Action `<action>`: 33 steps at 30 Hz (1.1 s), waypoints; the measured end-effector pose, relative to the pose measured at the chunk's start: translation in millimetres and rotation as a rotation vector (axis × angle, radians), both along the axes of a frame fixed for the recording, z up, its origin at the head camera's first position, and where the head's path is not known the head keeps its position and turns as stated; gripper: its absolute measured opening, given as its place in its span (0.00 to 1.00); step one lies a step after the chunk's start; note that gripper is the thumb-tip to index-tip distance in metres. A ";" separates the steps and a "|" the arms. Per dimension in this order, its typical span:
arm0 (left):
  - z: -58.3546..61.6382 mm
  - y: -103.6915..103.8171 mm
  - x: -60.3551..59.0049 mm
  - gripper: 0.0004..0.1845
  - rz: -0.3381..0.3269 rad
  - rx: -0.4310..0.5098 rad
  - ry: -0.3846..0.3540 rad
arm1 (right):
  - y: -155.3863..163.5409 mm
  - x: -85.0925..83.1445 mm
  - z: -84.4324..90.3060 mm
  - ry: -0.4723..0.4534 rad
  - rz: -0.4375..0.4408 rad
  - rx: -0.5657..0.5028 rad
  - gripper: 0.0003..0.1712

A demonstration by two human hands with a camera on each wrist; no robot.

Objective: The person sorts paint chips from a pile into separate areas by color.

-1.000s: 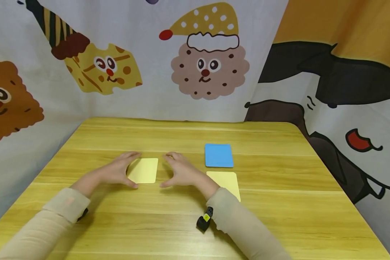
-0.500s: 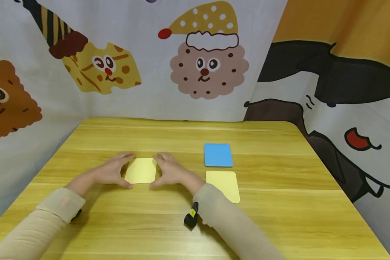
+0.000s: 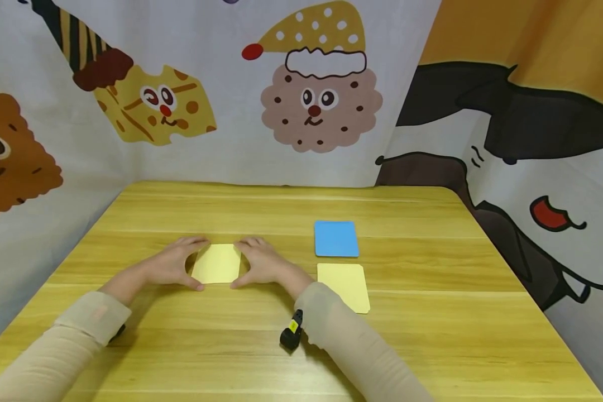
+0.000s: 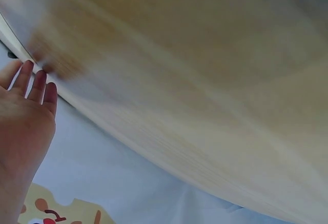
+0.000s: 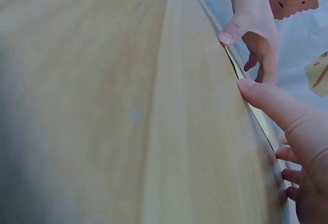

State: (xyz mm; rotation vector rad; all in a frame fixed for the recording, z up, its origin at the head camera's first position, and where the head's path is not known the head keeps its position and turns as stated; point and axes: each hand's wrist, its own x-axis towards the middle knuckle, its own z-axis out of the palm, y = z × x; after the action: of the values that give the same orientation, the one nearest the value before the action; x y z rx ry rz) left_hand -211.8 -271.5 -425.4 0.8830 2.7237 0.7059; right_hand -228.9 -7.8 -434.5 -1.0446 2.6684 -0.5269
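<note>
Wooden table (image 3: 281, 340), cartoon cloth behind. Out right, well apart: blue pad (image 3: 336, 238) with another yellow pad (image 3: 343, 283) just in front. Mid-table, yellow sheet (image 3: 216, 263) lying flat, bracketed by left hand (image 3: 173, 262) and right hand (image 3: 261, 263), fingers loosely curved, tips touching its side edges, nothing lifted. Looks thin, light, bendy, probably slick on wood, so best pinched at opposite edges.

I get bright, even light in the head view, soft shadows under my forearms, slight bowing at the edges, both wrist views smeared and out of focus on the table (image 3: 422, 312).
</note>
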 end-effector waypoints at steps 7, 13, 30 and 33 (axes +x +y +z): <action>1.1 0.4 1.0 0.58 0.019 0.004 -0.015 | -1.2 0.2 -0.3 0.014 0.003 0.002 0.59; 1.4 2.4 0.4 0.57 0.020 0.014 -0.009 | -3.4 0.8 -0.8 0.014 -0.006 0.014 0.58; -3.3 10.1 -0.6 0.54 -0.017 0.078 0.084 | -8.2 -1.1 -4.5 -0.029 -0.006 -0.030 0.62; -3.5 12.7 0.9 0.52 -0.030 0.087 0.088 | -8.3 0.1 -4.6 -0.029 -0.003 -0.032 0.64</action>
State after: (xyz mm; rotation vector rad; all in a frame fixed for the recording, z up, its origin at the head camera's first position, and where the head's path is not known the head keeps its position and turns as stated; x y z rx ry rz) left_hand -210.9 -258.8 -428.9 0.9939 2.7682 0.8030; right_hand -228.9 -16.1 -439.0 -1.0345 2.6452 -0.5828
